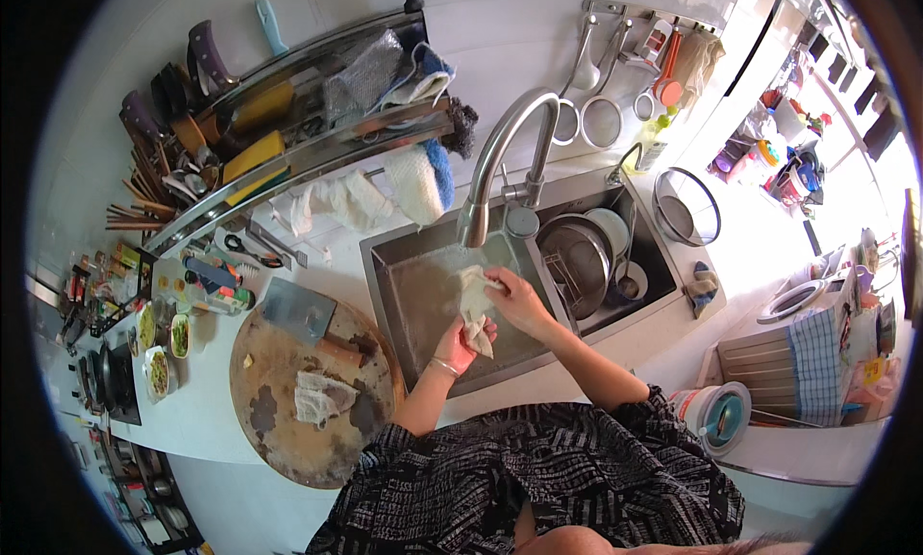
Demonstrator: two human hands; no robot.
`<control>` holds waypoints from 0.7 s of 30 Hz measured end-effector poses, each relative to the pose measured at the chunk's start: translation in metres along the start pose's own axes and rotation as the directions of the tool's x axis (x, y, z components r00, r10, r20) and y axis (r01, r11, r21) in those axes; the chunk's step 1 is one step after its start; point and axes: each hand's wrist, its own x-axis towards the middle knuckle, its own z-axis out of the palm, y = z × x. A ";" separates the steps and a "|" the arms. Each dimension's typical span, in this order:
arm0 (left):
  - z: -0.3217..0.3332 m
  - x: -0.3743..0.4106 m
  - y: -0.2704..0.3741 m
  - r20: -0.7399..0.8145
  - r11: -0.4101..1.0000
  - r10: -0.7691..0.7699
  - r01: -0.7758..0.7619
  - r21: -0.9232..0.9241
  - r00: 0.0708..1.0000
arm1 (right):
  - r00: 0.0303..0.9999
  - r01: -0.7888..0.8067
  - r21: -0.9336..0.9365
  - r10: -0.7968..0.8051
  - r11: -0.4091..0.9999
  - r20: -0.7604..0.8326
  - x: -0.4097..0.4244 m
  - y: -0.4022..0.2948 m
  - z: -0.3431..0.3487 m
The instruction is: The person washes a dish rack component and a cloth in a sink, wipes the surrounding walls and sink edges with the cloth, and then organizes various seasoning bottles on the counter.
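A pale cream cloth [472, 295] is stretched between my two hands over the left basin of the stainless steel sink [425, 346]. My left hand [461, 346] grips its lower end, and a loose corner dangles below the fingers. Higher up, my right hand [515, 303] pinches the upper part from the right side. Cloudy water [422, 288] lies in the basin beneath. The spout of the gooseneck faucet [474, 223] hangs just above the cloth.
Left of the sink, a round wooden chopping board [281, 440] bears a cleaver [301, 310] and a crumpled grey-white cloth [321, 398]. Pans and bowls fill the right basin [652, 295]. A wire strainer [685, 207] stands behind it to the right. Towels [414, 184] hang from the rack.
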 end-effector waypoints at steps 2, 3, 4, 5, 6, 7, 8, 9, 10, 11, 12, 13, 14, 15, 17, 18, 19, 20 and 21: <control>0.023 0.003 0.002 -0.073 0.994 0.089 -0.094 -0.057 0.993 | 0.979 -0.193 0.108 0.183 0.975 0.093 -0.001 0.020 -0.004; 0.027 0.000 0.003 -0.130 0.984 0.142 -0.153 -0.085 0.981 | 0.949 -0.293 0.162 0.266 0.942 0.166 0.000 0.024 -0.002; 0.018 0.004 0.009 -0.118 0.974 0.150 -0.167 -0.151 0.982 | 0.925 -0.337 0.062 0.319 0.939 0.205 0.006 0.024 -0.005; 0.008 0.008 0.015 -0.076 0.965 0.182 -0.193 -0.177 0.980 | 0.968 -0.231 0.003 0.230 0.973 0.098 0.018 0.034 -0.004; -0.003 0.013 0.019 -0.032 0.956 0.211 -0.213 -0.204 0.977 | 0.992 -0.130 -0.069 0.130 0.989 -0.007 0.031 0.052 -0.004; -0.014 0.019 0.024 0.010 0.943 0.249 -0.241 -0.231 0.968 | 0.995 -0.027 -0.147 0.013 0.989 -0.098 0.049 0.072 -0.003; -0.026 0.026 0.030 0.306 0.908 0.272 -0.138 -0.396 0.913 | 0.992 -0.055 -0.173 0.035 0.983 -0.118 0.079 0.090 -0.010; -0.015 0.032 0.029 0.128 0.915 0.247 -0.187 -0.359 0.961 | 0.978 -0.002 -0.220 -0.043 0.975 -0.202 0.108 0.102 -0.020; 0.006 0.031 0.032 -0.066 0.922 0.224 -0.233 -0.308 0.972 | 0.954 0.047 -0.258 -0.120 0.965 -0.276 0.137 0.111 -0.024; 0.021 0.032 0.034 -0.260 0.931 0.201 -0.267 -0.248 0.944 | 0.926 0.105 -0.296 -0.202 0.949 -0.319 0.165 0.119 -0.033; 0.027 0.036 0.036 -0.274 0.929 0.210 -0.279 -0.243 0.938 | 0.910 0.125 -0.295 -0.228 0.947 -0.347 0.191 0.122 -0.033; 0.030 0.042 0.035 -0.288 0.928 0.215 -0.287 -0.238 0.933 | 0.891 0.144 -0.298 -0.255 0.944 -0.377 0.216 0.125 -0.036; 0.033 0.048 0.032 -0.297 0.929 0.210 -0.285 -0.238 0.932 | 0.867 0.157 -0.308 -0.280 0.938 -0.411 0.240 0.129 -0.043; 0.034 0.058 0.029 -0.274 0.925 0.222 -0.291 -0.245 0.936 | 0.905 0.068 -0.329 -0.198 0.942 -0.378 0.261 0.136 -0.052; 0.020 0.058 0.030 -0.270 0.898 0.283 -0.353 -0.262 0.920 | 0.964 -0.108 -0.337 0.016 0.935 -0.265 0.263 0.115 -0.023; 0.011 0.048 0.031 -0.284 0.873 0.323 -0.400 -0.277 0.903 | 0.982 -0.179 -0.281 0.156 0.943 -0.104 0.249 0.087 -0.006; 0.020 0.055 0.032 -0.296 0.867 0.314 -0.400 -0.298 0.902 | 0.989 -0.091 -0.320 0.049 0.943 -0.136 0.243 0.097 -0.010; 0.028 0.059 0.032 -0.306 0.862 0.302 -0.396 -0.318 0.903 | 0.985 -0.006 -0.361 -0.057 0.932 -0.165 0.233 0.107 -0.013; 0.036 0.064 0.037 -0.312 0.852 0.304 -0.403 -0.333 0.900 | 0.967 0.092 -0.401 -0.178 0.911 -0.184 0.226 0.110 -0.015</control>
